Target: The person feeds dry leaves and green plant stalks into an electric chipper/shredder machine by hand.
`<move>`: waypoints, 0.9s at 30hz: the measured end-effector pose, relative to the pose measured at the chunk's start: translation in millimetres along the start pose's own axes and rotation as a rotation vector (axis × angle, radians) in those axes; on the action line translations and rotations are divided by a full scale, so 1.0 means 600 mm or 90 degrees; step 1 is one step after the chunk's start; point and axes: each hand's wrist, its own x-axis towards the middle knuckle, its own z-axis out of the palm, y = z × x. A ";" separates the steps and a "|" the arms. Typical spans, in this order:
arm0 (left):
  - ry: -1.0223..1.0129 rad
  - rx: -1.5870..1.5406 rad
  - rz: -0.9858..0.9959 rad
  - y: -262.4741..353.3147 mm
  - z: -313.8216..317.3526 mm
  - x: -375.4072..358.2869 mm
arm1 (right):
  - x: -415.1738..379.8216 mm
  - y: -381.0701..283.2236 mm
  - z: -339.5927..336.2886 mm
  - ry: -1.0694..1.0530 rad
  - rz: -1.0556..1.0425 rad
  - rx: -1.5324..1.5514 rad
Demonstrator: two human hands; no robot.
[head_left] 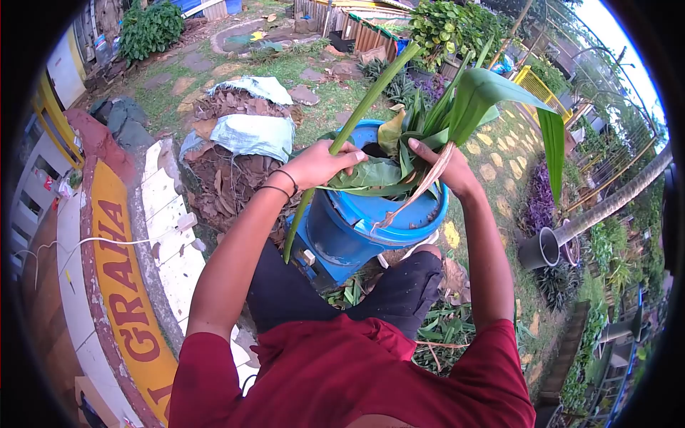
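A blue barrel (pixel 357 235) stands between my knees, with a dark opening in its top. Over its lid my left hand (pixel 317 165) is closed around a long green stalk (pixel 371 100), which slants from upper right down past the barrel's left side. A broad green leaf (pixel 371 175) lies under its fingertips. My right hand (pixel 439 167) grips a bunch of long green leaves (pixel 467 100) at the barrel's right edge, its thumb showing on top. Dry brown strands (pixel 421 187) hang from the bunch across the lid. A yellowed leaf (pixel 391 133) stands beside the opening.
Two sacks of dry leaves (pixel 253 135) sit left of the barrel. Further left runs a low wall with orange lettering (pixel 128 285) and a white cable (pixel 107 240). Cut leaves (pixel 446 332) lie below right. A grey pot (pixel 540 250) and potted plants stand at the right.
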 end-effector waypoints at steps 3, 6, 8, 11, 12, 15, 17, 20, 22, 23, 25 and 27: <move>-0.002 0.007 0.002 0.004 -0.002 0.000 | 0.007 0.005 -0.006 0.074 -0.062 0.059; -0.001 0.005 0.002 -0.002 0.000 0.003 | 0.014 0.027 -0.015 0.141 -0.089 0.099; -0.001 -0.003 0.004 -0.006 0.001 0.005 | 0.022 0.063 0.003 0.152 -0.054 0.213; 0.007 0.019 0.012 -0.006 -0.001 0.006 | 0.044 0.124 0.045 0.128 -0.028 0.456; 0.000 0.028 0.010 -0.005 -0.001 0.006 | 0.045 0.130 0.043 0.130 -0.026 0.443; -0.010 0.020 0.000 -0.003 -0.002 0.002 | 0.024 0.081 0.019 0.142 -0.008 0.394; -0.016 0.005 -0.007 -0.002 0.000 0.001 | 0.025 0.067 -0.011 0.106 -0.040 0.527; -0.018 -0.017 -0.006 -0.004 0.001 0.001 | 0.028 0.069 -0.023 0.139 -0.063 0.529; -0.014 -0.003 0.003 -0.003 0.001 0.002 | 0.017 0.080 -0.001 0.137 -0.055 0.319; -0.014 -0.004 0.004 -0.004 0.001 0.003 | 0.012 0.085 0.011 0.117 -0.045 0.203; -0.014 -0.013 -0.002 -0.006 0.001 0.003 | 0.000 0.090 0.025 0.114 0.013 0.083; -0.013 -0.006 -0.006 -0.002 0.003 -0.001 | 0.013 0.112 0.019 0.063 0.030 0.253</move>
